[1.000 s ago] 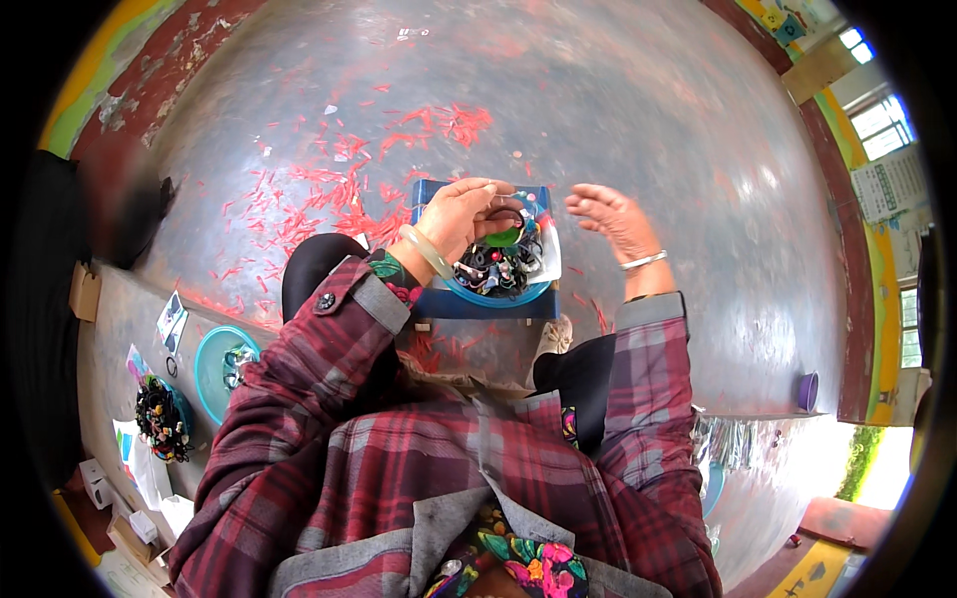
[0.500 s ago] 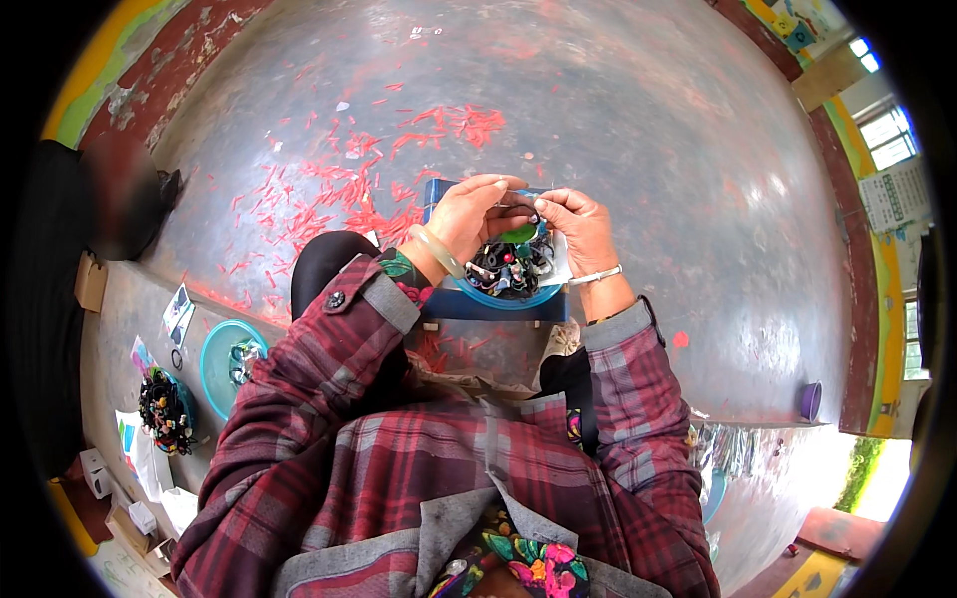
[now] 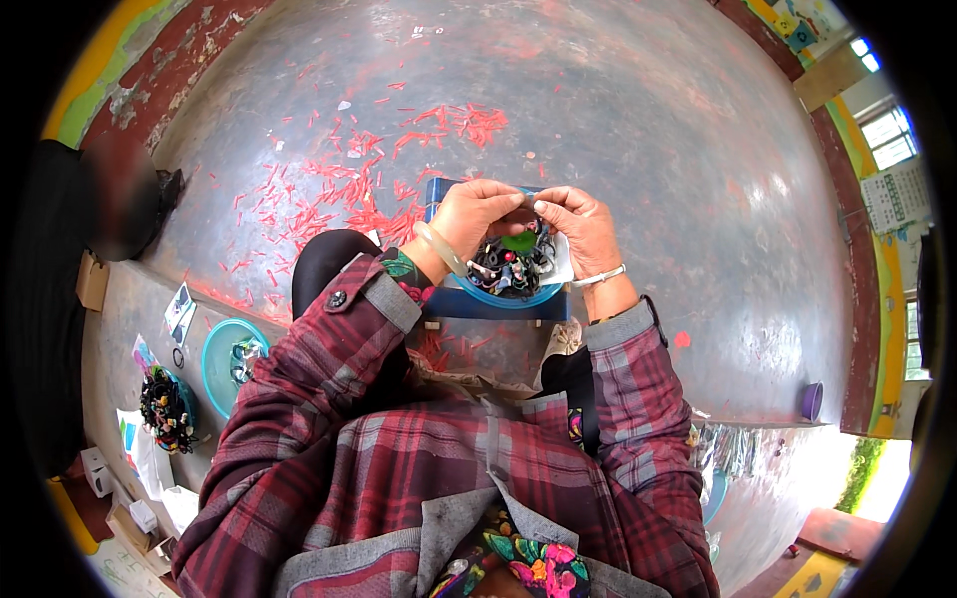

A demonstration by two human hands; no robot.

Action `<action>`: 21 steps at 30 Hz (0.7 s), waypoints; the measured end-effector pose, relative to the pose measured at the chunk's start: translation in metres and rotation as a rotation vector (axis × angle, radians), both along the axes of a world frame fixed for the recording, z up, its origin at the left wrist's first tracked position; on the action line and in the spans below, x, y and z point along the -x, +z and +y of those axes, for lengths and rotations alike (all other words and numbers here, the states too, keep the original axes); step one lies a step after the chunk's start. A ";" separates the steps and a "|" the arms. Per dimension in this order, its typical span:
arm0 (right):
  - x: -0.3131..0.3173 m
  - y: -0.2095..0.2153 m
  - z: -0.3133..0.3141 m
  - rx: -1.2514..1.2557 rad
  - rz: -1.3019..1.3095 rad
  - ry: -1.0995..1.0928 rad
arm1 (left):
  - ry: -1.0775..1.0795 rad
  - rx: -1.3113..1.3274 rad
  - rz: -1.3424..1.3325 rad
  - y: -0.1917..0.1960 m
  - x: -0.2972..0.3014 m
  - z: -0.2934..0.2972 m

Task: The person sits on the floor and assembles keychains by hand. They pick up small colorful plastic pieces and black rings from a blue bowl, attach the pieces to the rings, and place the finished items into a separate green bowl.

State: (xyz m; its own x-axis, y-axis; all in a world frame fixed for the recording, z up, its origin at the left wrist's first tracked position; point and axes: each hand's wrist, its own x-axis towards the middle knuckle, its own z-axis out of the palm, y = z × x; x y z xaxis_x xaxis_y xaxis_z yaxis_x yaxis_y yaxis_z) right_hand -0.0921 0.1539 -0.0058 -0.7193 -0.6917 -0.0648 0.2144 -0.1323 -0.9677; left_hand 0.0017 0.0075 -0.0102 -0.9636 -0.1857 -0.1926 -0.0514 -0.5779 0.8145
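Observation:
My left hand (image 3: 464, 218) and my right hand (image 3: 587, 228) are close together over a blue basin (image 3: 509, 301), both closed in a fingertip pinch. Between the fingertips is a small dark elastic hair tie (image 3: 528, 202), partly covered by the fingers. A green round piece (image 3: 519, 240) shows just below the hands. Black hair ties (image 3: 510, 271) with colourful beads and charms fill the basin. It stands on a low blue stool or box (image 3: 477, 308) in front of my knees, with a white sheet (image 3: 564, 261) by its right side.
Red scraps (image 3: 339, 189) litter the grey floor ahead and to the left. At my left are a turquoise basin (image 3: 210, 374) with small packets and a heap of black hair ties (image 3: 167, 411). A person in dark clothes (image 3: 55, 309) is at the far left. A purple bucket (image 3: 811, 401) stands far right.
My fingertips have drawn closer together and my left fingers have folded in. Both hands stay over the basin; the other things have not moved.

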 end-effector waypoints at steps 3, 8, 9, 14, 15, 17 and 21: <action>0.000 0.002 0.002 -0.011 0.007 0.025 | -0.023 -0.001 -0.001 0.000 -0.001 0.000; -0.004 0.007 0.002 -0.012 0.020 0.010 | -0.065 -0.053 0.005 0.004 -0.001 -0.002; -0.004 0.007 0.002 -0.024 0.058 -0.002 | -0.071 -0.077 0.012 0.006 -0.002 -0.003; 0.002 0.005 0.004 -0.005 0.327 0.043 | -0.099 -0.179 0.033 0.006 -0.003 -0.007; 0.002 0.005 0.005 -0.017 0.342 0.047 | -0.109 -0.197 0.040 0.004 -0.003 -0.009; 0.002 0.009 0.005 -0.042 0.370 0.054 | -0.119 -0.222 0.053 0.004 -0.003 -0.009; 0.001 0.010 0.006 -0.054 0.409 0.036 | -0.156 -0.254 0.093 0.006 -0.003 -0.011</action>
